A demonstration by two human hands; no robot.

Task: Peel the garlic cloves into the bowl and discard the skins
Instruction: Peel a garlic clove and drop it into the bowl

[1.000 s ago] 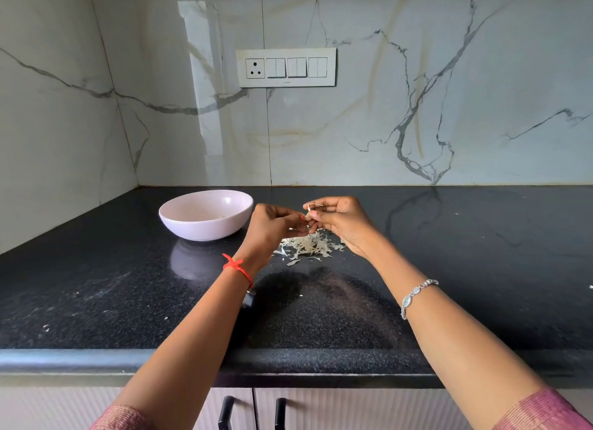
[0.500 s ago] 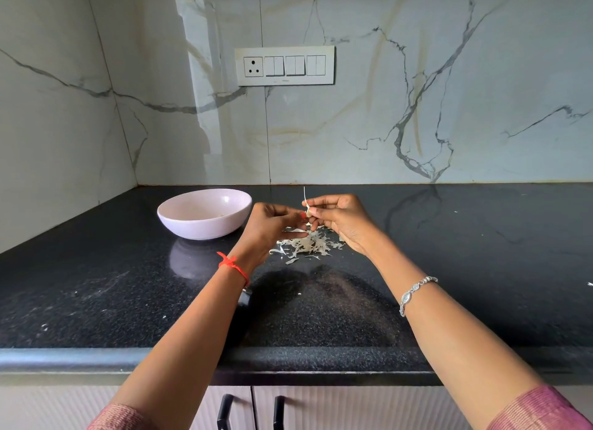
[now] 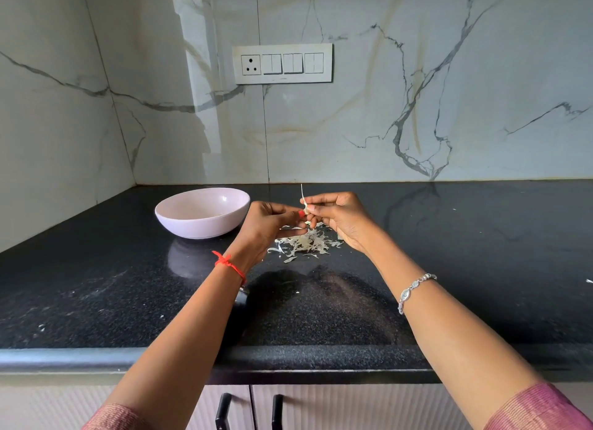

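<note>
Two dark cabinet handles (image 3: 224,410) sat below the desk (image 3: 96,301), both cut off by the bottom edge. A small dark object (image 3: 241,296) lay on the desk, mostly hidden under the left forearm; it could not be identified. A red thread (image 3: 227,264) circled the left wrist and a silver bracelet (image 3: 414,290) the right.

A pile of skins (image 3: 305,243) lay on the desk directly under the hands. The left hand (image 3: 269,224) and right hand (image 3: 343,218) met just above it, fingers curled, both pinching a garlic clove (image 3: 306,209) between their tips. The clove was largely covered by the fingers. It appeared upright, and a thin strip of skin (image 3: 302,192) rose straight up from it.

A pale bowl (image 3: 202,213) stood to the left, near the left hand but apart from it; its contents could not be made out. A switch plate (image 3: 282,63) was fixed to the marble wall (image 3: 449,92) behind.
</note>
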